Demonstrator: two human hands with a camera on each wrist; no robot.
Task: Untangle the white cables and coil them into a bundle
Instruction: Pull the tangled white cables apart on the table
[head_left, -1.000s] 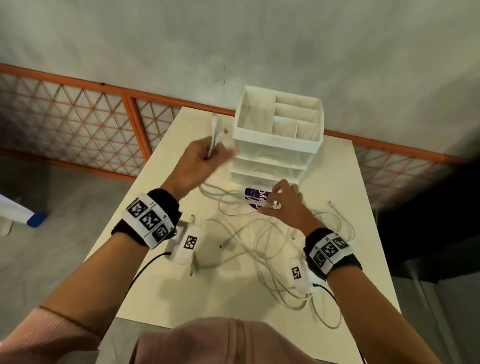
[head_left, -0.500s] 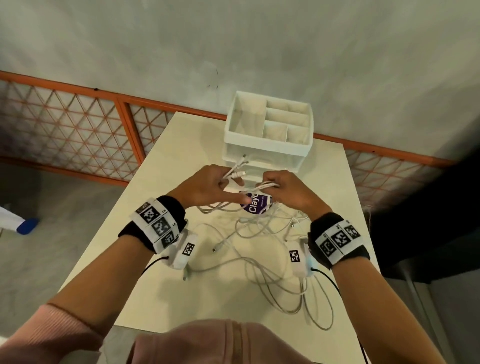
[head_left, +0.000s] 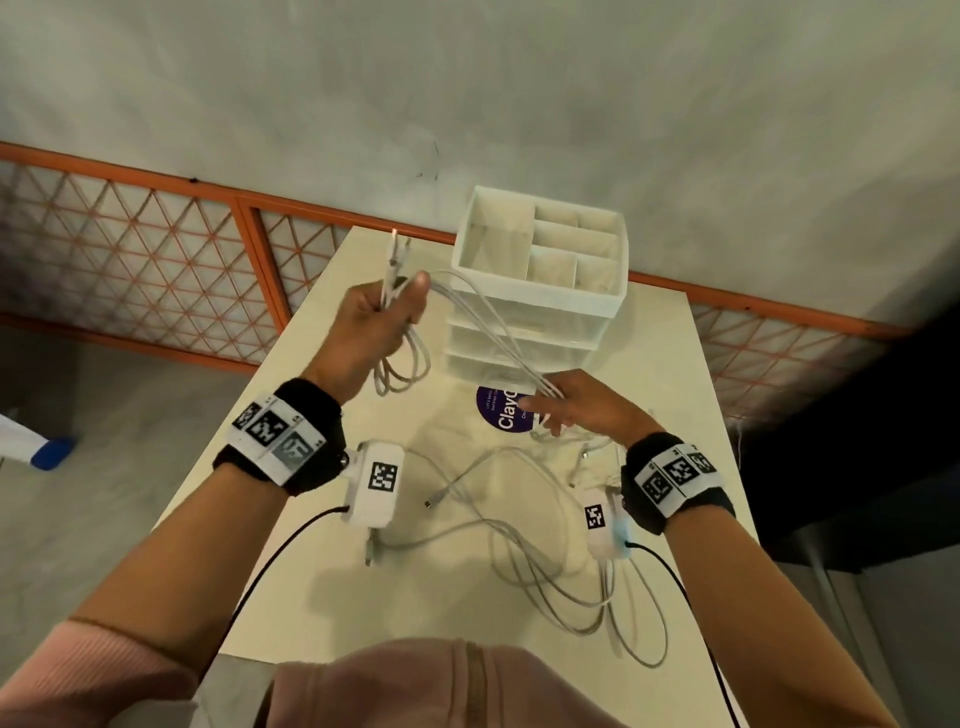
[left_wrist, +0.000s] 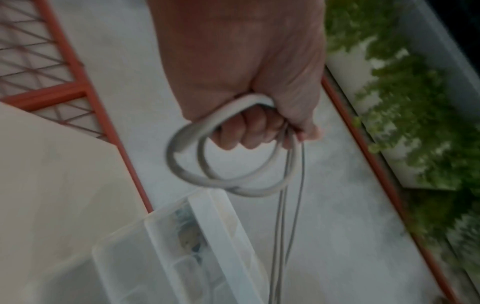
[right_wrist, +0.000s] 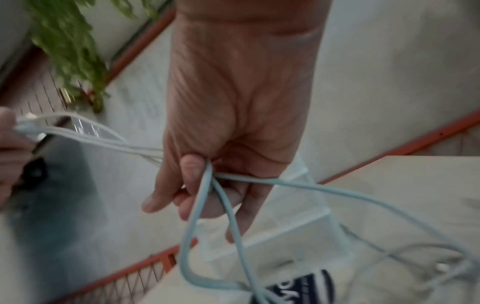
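My left hand (head_left: 382, 317) is raised at the table's far left and grips a small coil of white cable (head_left: 402, 366), its plug ends (head_left: 395, 260) sticking up above the fist. The left wrist view shows the loops (left_wrist: 228, 164) hanging from my curled fingers. Several white strands (head_left: 493, 332) run from that fist down to my right hand (head_left: 563, 402), which pinches them between thumb and fingers (right_wrist: 197, 185) above the table. A loose tangle of white cables (head_left: 550, 566) lies on the table near my right wrist.
A white drawer organiser (head_left: 540, 291) with open top compartments stands at the back of the cream table (head_left: 311, 587). A round purple sticker (head_left: 506, 413) lies in front of it. An orange lattice railing (head_left: 156, 260) runs behind the table.
My hands, close together half a second ago, have parted: the left rose up and left with its coil, drawing the strands taut from the right hand.
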